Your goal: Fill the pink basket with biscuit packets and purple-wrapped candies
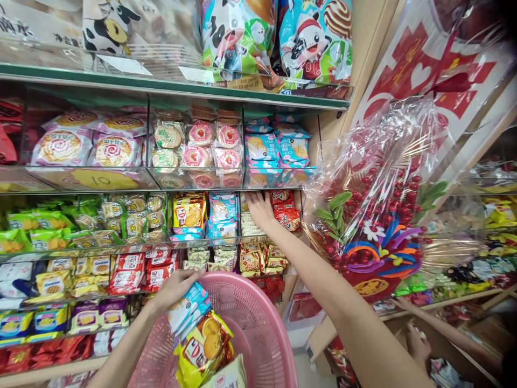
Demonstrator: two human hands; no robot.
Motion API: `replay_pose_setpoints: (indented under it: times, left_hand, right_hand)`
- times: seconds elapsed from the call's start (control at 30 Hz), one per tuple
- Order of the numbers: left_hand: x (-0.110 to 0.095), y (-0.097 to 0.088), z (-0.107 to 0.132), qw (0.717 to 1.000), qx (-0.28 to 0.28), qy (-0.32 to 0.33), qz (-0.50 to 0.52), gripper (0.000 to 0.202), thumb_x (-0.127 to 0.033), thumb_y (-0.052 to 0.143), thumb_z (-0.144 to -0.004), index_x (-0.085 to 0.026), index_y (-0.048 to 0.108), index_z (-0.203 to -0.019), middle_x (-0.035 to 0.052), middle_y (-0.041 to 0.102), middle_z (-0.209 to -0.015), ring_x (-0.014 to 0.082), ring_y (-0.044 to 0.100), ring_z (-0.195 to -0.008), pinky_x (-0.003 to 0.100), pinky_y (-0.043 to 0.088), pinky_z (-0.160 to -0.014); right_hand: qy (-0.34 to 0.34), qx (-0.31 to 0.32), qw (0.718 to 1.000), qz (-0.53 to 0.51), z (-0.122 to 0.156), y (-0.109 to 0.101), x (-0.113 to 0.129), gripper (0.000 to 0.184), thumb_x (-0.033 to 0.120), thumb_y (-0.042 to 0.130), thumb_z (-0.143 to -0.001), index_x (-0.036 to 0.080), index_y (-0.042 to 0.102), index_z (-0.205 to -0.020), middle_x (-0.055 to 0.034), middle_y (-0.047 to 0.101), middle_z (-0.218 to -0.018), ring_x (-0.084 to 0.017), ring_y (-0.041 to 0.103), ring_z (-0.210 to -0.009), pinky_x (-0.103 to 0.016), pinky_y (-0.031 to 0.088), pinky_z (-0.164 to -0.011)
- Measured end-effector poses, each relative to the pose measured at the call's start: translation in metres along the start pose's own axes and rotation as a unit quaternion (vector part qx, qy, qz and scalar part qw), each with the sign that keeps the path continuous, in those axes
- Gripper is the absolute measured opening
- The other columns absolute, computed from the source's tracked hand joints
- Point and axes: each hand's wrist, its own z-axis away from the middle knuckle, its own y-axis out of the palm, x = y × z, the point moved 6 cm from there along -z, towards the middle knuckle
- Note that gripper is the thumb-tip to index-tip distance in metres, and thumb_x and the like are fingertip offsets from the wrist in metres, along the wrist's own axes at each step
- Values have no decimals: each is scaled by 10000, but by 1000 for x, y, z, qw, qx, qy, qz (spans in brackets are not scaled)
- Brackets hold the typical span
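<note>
My left hand (175, 288) is closed on a stack of snack packets (200, 337), blue-and-white ones on top and yellow ones with biscuit pictures below, held over a pink plastic basket (266, 328). My right hand (260, 210) reaches up into a clear shelf bin, fingers curled over a row of pale packets (251, 226) beside red packets (286, 211). Whether it grips a packet is hidden.
Clear acrylic shelf bins (121, 178) hold many small snack packets in rows. Big cartoon-cow bags (238, 37) stand on the top shelf. A cellophane-wrapped gift basket with red berries (375, 215) hangs at the right. Another person's hand (418, 345) shows at lower right.
</note>
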Motion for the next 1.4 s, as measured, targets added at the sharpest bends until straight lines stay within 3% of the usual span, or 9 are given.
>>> replay_pose_setpoints:
  times: [0.2,0.37,0.5,0.77,0.93,1.07,1.17,1.27,1.4]
  left_hand:
    - [1,2,1,1000,-9,0,7,478,-619,456,-658,-177,636,-655,-1,599,-568,183,526,-575,243,361,-531]
    - [-1,5,0,1000,-7,-3,10,483,-623,456,-653,-179,643,-661,2,606,-570,187,537,-580,245,365,-536]
    - [-2,7,-4,1000,-7,-5,5,482,-632,455,-650,-186,638,-627,-4,600,-557,186,541,-580,245,365,-538]
    - [-10,9,-10,1000,0,-22,2,486,-643,485,-621,-184,646,-624,-10,583,-537,176,528,-573,239,361,-527]
    - [-13,10,-15,1000,1,-16,2,512,-648,476,-627,-176,664,-693,-7,596,-561,180,528,-598,238,357,-533]
    - [-12,11,-21,1000,2,-4,-14,501,-633,472,-639,-171,663,-673,-5,595,-555,174,520,-577,239,343,-528]
    - [-14,12,-26,1000,6,12,-19,485,-629,471,-651,-176,644,-621,-13,589,-551,167,515,-571,236,344,-535]
    - [-14,15,-30,1000,18,11,-18,478,-629,474,-657,-183,644,-635,-21,587,-557,162,513,-568,231,347,-537]
    - [-14,16,-31,1000,22,11,-7,497,-633,487,-644,-172,665,-696,-8,596,-580,175,519,-596,236,358,-554]
  right_hand:
    - [14,-43,998,52,5,-11,5,441,44,295,-824,122,420,-1240,-173,537,-1115,-259,398,-1074,-507,196,-959]
    - [-14,-18,996,91,12,-10,4,315,17,353,-789,102,618,-937,-166,550,-1073,-271,418,-1021,-503,211,-942]
    - [-37,-27,994,94,17,-12,4,265,27,396,-783,98,628,-889,-163,557,-1037,-270,418,-1008,-485,219,-938]
    - [-56,-47,993,88,34,-37,1,189,59,402,-806,94,586,-832,-125,540,-902,-247,438,-923,-372,359,-808]
    - [-65,-57,996,25,72,-71,-5,167,75,424,-806,100,573,-878,-147,515,-1064,-263,372,-1086,-379,312,-921]
    - [-34,-17,988,-152,108,-99,-2,163,151,450,-824,124,554,-946,-129,507,-1118,-238,434,-1055,-380,346,-900]
    - [-2,88,920,-382,128,-100,13,200,249,470,-834,147,535,-993,-79,568,-1015,-185,526,-915,-332,417,-807]
    - [21,227,785,-576,147,-88,36,268,292,495,-820,155,531,-1048,-51,604,-969,-162,556,-874,-300,446,-759]
    - [11,411,592,-693,176,-73,69,365,328,577,-760,148,531,-1074,-59,605,-1014,-131,571,-839,-265,463,-732]
